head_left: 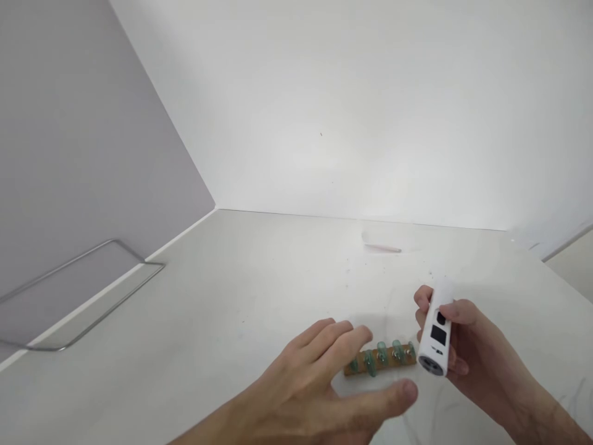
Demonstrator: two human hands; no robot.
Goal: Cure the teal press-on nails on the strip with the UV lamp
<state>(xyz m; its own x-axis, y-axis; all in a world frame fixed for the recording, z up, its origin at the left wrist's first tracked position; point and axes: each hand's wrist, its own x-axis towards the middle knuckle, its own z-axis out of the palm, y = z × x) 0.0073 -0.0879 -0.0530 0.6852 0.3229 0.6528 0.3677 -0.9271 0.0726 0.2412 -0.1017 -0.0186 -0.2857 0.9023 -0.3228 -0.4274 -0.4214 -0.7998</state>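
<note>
My right hand point(463, 346) is wrapped round a white cylindrical handheld device point(433, 349), its thumb on the upper black button. The device has a second black panel on its side and a dark round end tilted down toward me. On the table lies a brown strip point(386, 363) carrying several glossy green, translucent nail tips point(382, 353) set crosswise in a row. My left hand point(319, 377) is open, fingers and thumb spread, around the strip's left end. It partly covers that end; whether it touches the strip I cannot tell.
A thin, pale-handled brush or stick point(382, 248) lies near the back of the white table point(259, 284). At the left, a bent metal wire frame point(115, 303) reaches over the table edge. A white wall point(352, 111) rises behind.
</note>
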